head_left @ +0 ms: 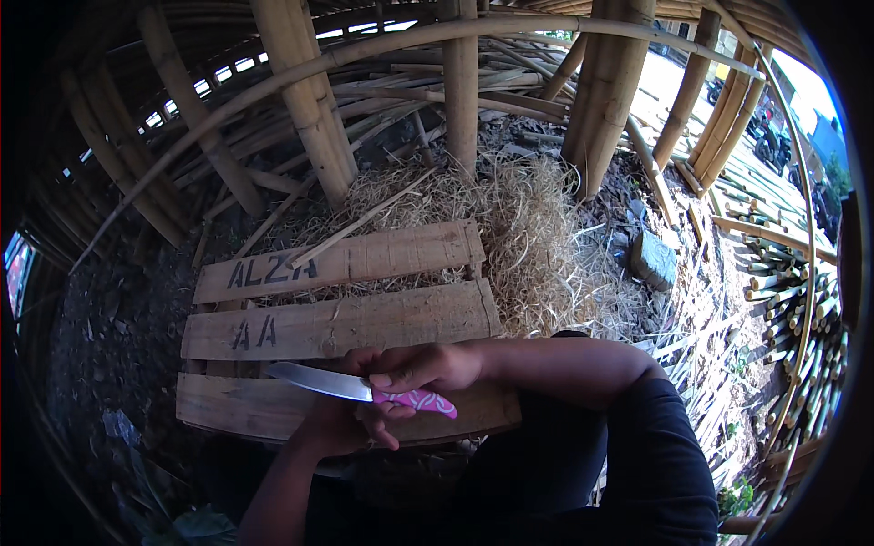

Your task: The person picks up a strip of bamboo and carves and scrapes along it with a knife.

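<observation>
A knife [330, 379] with a broad silver blade lies level above the near part of the wooden slats, its tip toward the left. My right hand [435, 366] is closed on its pink patterned handle [421, 401], the thumb near the base of the blade. Just below the knife is my left hand [341, 429], its fingers bent close under the handle. The knife and right hand partly cover those fingers. A small pale bit shows by them, too small to name. Under both hands is a low bench of wooden slats [341, 318] with dark stencilled marks.
A thin bamboo strip [364, 218] leans across the far slat. Beyond lies a heap of curly bamboo shavings [528, 237], with thick bamboo posts [461, 100] behind. A grey block [653, 260] sits to the right, near stacked bamboo poles [801, 337]. A long curved bamboo pole [391, 43] arcs across the top.
</observation>
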